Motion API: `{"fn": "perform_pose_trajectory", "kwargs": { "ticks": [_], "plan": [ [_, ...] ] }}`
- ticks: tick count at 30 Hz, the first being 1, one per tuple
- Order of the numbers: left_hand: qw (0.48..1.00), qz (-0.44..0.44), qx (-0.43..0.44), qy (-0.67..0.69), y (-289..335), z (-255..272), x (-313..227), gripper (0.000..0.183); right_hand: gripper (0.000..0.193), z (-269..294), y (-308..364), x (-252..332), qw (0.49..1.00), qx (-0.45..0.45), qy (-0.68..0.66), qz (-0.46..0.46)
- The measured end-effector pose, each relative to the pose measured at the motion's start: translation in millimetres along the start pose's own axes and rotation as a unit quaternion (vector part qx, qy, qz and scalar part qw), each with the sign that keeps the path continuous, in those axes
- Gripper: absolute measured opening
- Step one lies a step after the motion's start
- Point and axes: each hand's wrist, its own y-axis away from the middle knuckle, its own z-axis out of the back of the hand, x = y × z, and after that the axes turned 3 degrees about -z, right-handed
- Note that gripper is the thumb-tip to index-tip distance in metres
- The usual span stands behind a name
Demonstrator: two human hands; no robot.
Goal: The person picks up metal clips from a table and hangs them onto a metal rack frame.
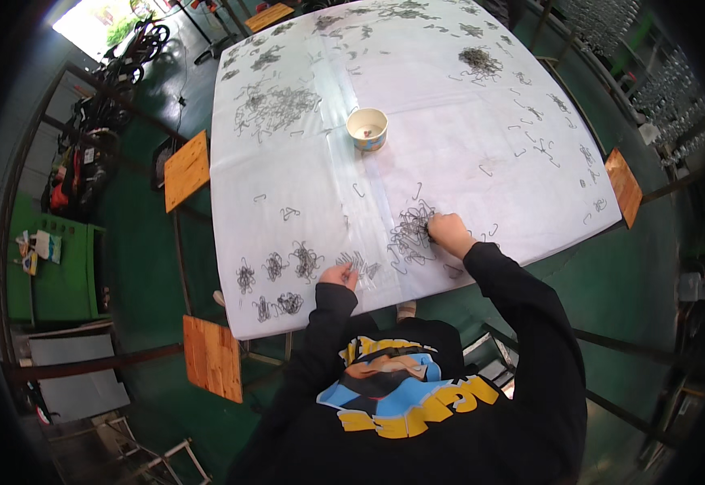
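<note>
My right hand (452, 234) is closed at the right edge of a loose heap of thin dark wire hooks (411, 236). Its fingertips are hidden among the wires, so what they grip does not show clearly. Lower and to the left, my left hand (339, 276) has its fingers drawn together beside a small pile of wire pieces (362, 265) lying mostly side by side. Whatever it pinches is too small to make out. Left of that hand sit several small bunches of hooks (305, 261) near the table's front edge.
A white sheet (449, 153) covers the large table. A paper tub (367, 129) stands near its middle. Another spread of hooks (278, 109) lies far left, a dense heap (479, 61) far right. Wooden stools (212, 357) flank the table.
</note>
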Motion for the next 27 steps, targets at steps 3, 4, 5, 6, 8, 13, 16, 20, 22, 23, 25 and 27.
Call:
{"fn": "perform_pose_trajectory", "kwargs": {
  "ticks": [3,4,5,6,8,13,16,20,22,23,25,27],
  "plan": [
    [0.998,-0.026,-0.026,-0.058,-5,-7,24,0.028,0.01,16,2,-13,0.978,0.016,-0.181,-0.103],
    [0.996,-0.04,-0.036,-0.071,-3,-9,30,0.028,0.012,24,4,-12,0.95,-0.01,-0.279,-0.138],
    [0.996,-0.05,-0.047,-0.063,-4,-8,21,0.026,0.015,29,11,-17,0.9,-0.02,-0.405,-0.159],
    [0.995,-0.064,-0.06,-0.055,-6,-7,10,0.025,0.014,29,18,-18,0.854,-0.05,-0.487,-0.176],
    [0.996,-0.035,-0.045,-0.065,-7,-6,6,0.022,0.012,46,30,-6,0.742,-0.047,-0.625,-0.237],
    [0.992,-0.049,-0.049,-0.102,-8,-3,-4,0.015,0.012,53,60,41,0.575,-0.028,-0.761,-0.298],
    [0.982,-0.13,-0.081,-0.112,-11,-5,3,0.012,0.011,49,68,64,0.555,-0.021,-0.776,-0.299],
    [0.97,-0.163,-0.099,-0.152,-14,-12,10,0.009,0.011,63,68,83,0.533,0.001,-0.798,-0.281],
    [0.99,-0.093,-0.108,-0.016,-5,-11,-11,0.009,0.011,74,66,89,0.489,0.015,-0.83,-0.268],
    [0.991,-0.057,-0.11,0.053,0,-9,-27,0.009,0.011,79,64,92,0.463,0.019,-0.848,-0.258],
    [0.971,0.002,-0.037,0.234,19,-10,-57,0.01,0.01,87,62,98,0.421,0.016,-0.878,-0.227],
    [0.934,0.016,-0.008,0.358,39,-6,-86,0.011,0.01,99,60,104,0.388,0.023,-0.898,-0.205]
  ]
}}
